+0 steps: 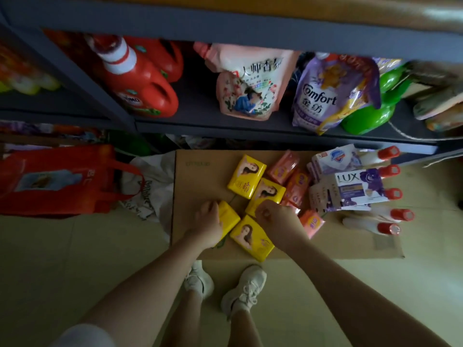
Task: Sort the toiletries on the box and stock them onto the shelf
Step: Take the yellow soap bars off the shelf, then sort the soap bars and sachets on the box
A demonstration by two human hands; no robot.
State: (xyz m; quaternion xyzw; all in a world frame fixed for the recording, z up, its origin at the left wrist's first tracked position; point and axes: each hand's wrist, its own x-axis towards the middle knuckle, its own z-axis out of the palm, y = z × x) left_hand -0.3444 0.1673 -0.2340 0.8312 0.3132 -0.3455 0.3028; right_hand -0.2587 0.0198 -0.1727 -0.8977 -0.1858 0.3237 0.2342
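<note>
A flat cardboard box lies on the floor below the dark shelf. On it are several yellow soap bars, pink soap packs, white and purple soap boxes and white bottles with red caps. My left hand rests over a yellow bar at the box's near left, fingers curled on its edge. My right hand grips the near corner of another yellow bar. A further yellow bar lies between my wrists, and one sits farther back.
The shelf holds red detergent jugs, a pink refill pouch, a purple softener pouch and a green bottle. A red tote bag and white plastic bag lie left of the box. My shoes stand just before it.
</note>
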